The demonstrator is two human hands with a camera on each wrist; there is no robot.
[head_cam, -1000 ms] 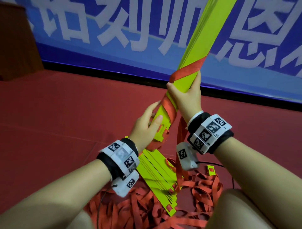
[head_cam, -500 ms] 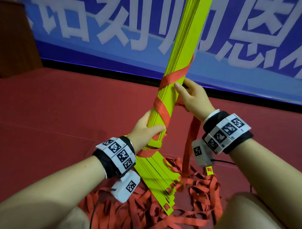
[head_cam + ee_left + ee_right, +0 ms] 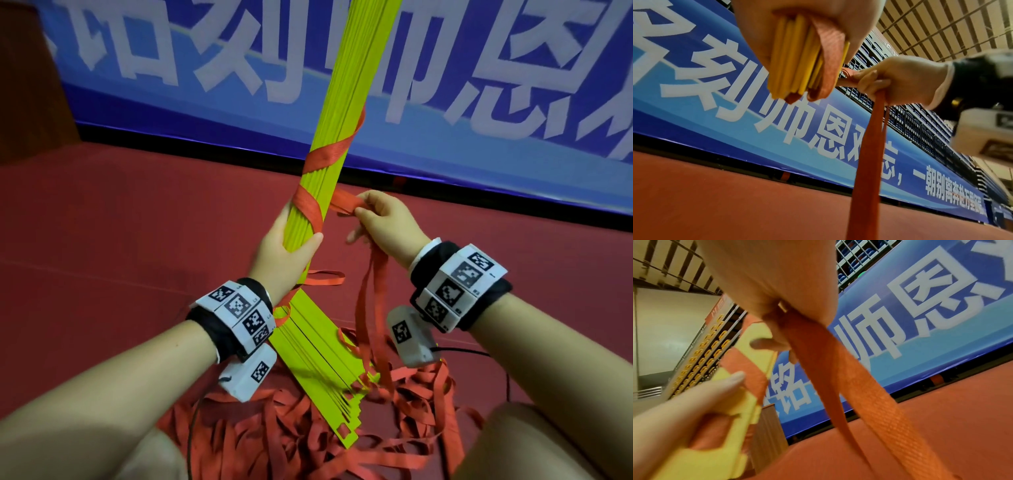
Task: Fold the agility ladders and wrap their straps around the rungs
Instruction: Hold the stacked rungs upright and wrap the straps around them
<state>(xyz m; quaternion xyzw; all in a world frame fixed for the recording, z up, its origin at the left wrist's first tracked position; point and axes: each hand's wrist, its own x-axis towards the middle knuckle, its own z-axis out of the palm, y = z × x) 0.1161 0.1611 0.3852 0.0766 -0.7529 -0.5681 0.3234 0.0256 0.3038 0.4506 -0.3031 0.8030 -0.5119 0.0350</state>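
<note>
Nearest me, the loose red straps (image 3: pixel 308 442) are lying in a tangled heap on the red floor (image 3: pixel 102 240) between my knees, and the lower ends of the yellow rungs (image 3: pixel 318 363) are fanning out over that heap. I am letting them splay there because only the part higher up needs to stay tight.

My left hand (image 3: pixel 284 250) is gripping the rung bundle (image 3: pixel 308 209) at its waist, fingers and thumb curled round it, thumb pressing the lowest turn of the wrapped strap (image 3: pixel 308 209) so the coil is not slipping. I am holding the bundle tilted up and away from me so the strap has room to pass around it.

Just to the right, my right hand (image 3: pixel 383 222) is pinching the free run of strap (image 3: pixel 346 202) beside the bundle, fingers closed on it, pulling it sideways; I judge this is taking out slack for another turn. Doubled lengths are hanging from that hand down to the heap, and I think they could snag on the splayed rung ends.

Higher up, a second red turn (image 3: pixel 329 154) is crossing the rungs. Beyond stands a blue banner (image 3: pixel 479 102) with white characters; a brown wooden piece (image 3: pixel 30 85) is standing at far left
</note>
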